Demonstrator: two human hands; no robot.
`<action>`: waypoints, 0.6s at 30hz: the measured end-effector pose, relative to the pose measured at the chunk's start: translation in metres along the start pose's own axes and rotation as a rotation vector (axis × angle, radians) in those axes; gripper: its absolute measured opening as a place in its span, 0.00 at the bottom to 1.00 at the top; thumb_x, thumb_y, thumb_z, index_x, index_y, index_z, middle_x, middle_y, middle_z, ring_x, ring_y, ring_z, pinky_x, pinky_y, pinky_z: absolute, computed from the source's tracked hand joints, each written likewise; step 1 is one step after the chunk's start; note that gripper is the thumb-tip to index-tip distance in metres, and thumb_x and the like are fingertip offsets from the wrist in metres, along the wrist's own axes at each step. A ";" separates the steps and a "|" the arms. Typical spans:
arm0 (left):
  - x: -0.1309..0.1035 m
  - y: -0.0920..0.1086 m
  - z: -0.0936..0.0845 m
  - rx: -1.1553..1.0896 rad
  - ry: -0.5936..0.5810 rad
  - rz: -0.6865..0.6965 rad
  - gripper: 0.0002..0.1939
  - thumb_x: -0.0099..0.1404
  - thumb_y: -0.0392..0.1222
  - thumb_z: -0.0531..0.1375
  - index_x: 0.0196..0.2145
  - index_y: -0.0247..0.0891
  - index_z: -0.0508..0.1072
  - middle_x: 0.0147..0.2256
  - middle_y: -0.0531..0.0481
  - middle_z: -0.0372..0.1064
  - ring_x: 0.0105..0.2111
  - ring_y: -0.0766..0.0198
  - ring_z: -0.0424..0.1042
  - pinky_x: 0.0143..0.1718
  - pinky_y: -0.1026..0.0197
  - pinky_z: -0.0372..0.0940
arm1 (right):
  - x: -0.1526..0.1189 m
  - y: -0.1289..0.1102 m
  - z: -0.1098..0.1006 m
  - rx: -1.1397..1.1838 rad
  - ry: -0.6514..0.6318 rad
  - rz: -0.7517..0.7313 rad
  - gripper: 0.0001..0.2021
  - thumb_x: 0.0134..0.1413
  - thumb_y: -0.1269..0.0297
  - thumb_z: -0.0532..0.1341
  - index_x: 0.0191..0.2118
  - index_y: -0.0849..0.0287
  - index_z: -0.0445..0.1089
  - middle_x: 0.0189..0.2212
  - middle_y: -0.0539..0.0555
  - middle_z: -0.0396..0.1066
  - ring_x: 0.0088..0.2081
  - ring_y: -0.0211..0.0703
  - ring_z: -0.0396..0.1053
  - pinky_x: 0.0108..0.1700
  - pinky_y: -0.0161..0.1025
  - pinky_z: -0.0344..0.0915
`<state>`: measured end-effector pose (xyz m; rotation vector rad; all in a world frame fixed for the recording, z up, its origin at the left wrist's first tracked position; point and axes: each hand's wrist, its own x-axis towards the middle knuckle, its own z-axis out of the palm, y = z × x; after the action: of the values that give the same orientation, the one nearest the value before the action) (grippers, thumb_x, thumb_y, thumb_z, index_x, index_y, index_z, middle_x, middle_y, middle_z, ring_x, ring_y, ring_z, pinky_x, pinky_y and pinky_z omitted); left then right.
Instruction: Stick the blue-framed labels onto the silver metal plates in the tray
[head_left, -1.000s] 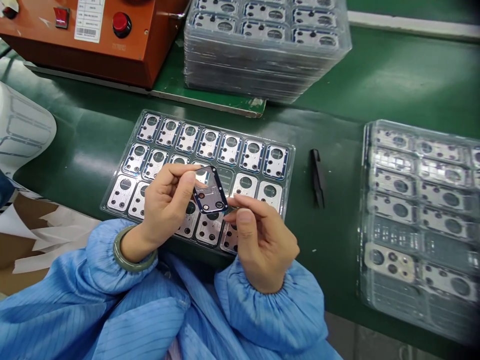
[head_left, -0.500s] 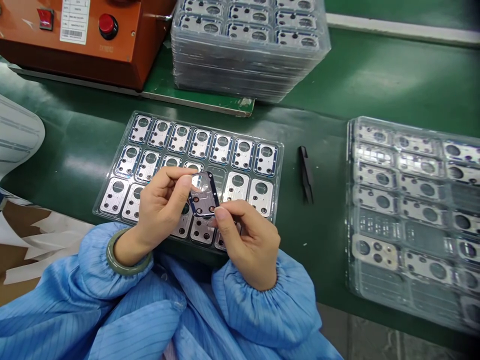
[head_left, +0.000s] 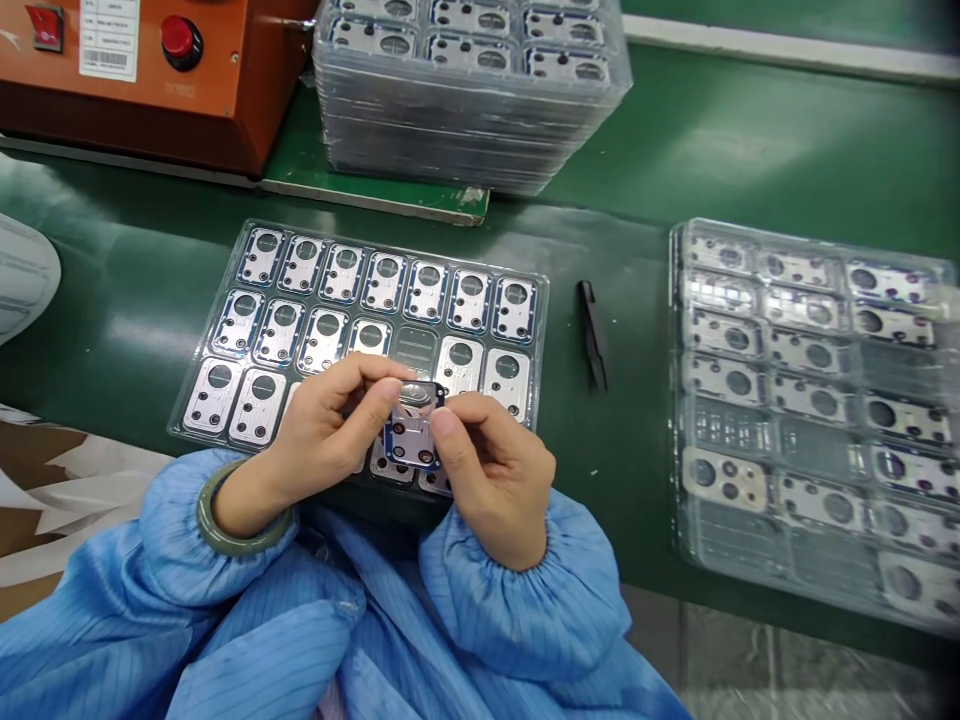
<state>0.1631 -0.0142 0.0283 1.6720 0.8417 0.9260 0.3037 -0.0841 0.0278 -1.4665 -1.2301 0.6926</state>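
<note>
A small camera cover plate (head_left: 411, 445), silvery with a dark blue edge and round holes, is held up between my two hands. My left hand (head_left: 337, 415) pinches its upper left corner between thumb and fingers. On the right edge, my right hand (head_left: 499, 475) grips it the same way. Beneath them lies a clear plastic tray (head_left: 416, 350) with rows of similar plates; one pocket in the middle row is bare. My hands and the held plate hide part of the lower rows. Black tweezers (head_left: 592, 335) lie to the right of this tray.
A second clear tray (head_left: 821, 450), partly filled with plates, is at the right. Behind stands a tall stack of filled trays (head_left: 472, 125). An orange machine (head_left: 150, 90) with a red knob is at the back left, and a white rounded object (head_left: 26, 275) at the left edge.
The plate has come slightly lower and nearer to me, turned more upright, with my right fingers higher along its edge. The whole view has shifted a little, so surroundings appear further left.
</note>
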 end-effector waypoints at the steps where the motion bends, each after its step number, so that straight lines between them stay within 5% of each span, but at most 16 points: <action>1: 0.000 0.000 0.000 0.001 -0.007 0.001 0.07 0.66 0.40 0.56 0.39 0.38 0.73 0.26 0.52 0.71 0.23 0.70 0.69 0.23 0.69 0.64 | 0.000 0.000 0.000 0.005 0.001 0.001 0.08 0.58 0.64 0.57 0.29 0.59 0.68 0.21 0.47 0.67 0.22 0.34 0.63 0.23 0.32 0.61; 18: -0.001 0.000 -0.002 0.013 -0.181 -0.004 0.06 0.66 0.37 0.55 0.38 0.37 0.71 0.26 0.52 0.70 0.24 0.70 0.68 0.23 0.69 0.64 | 0.001 -0.001 -0.003 0.046 -0.026 0.009 0.10 0.59 0.67 0.56 0.26 0.59 0.67 0.19 0.45 0.63 0.21 0.31 0.59 0.23 0.31 0.57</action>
<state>0.1607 -0.0143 0.0289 1.7351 0.7299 0.7548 0.3065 -0.0845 0.0296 -1.4296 -1.2200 0.7431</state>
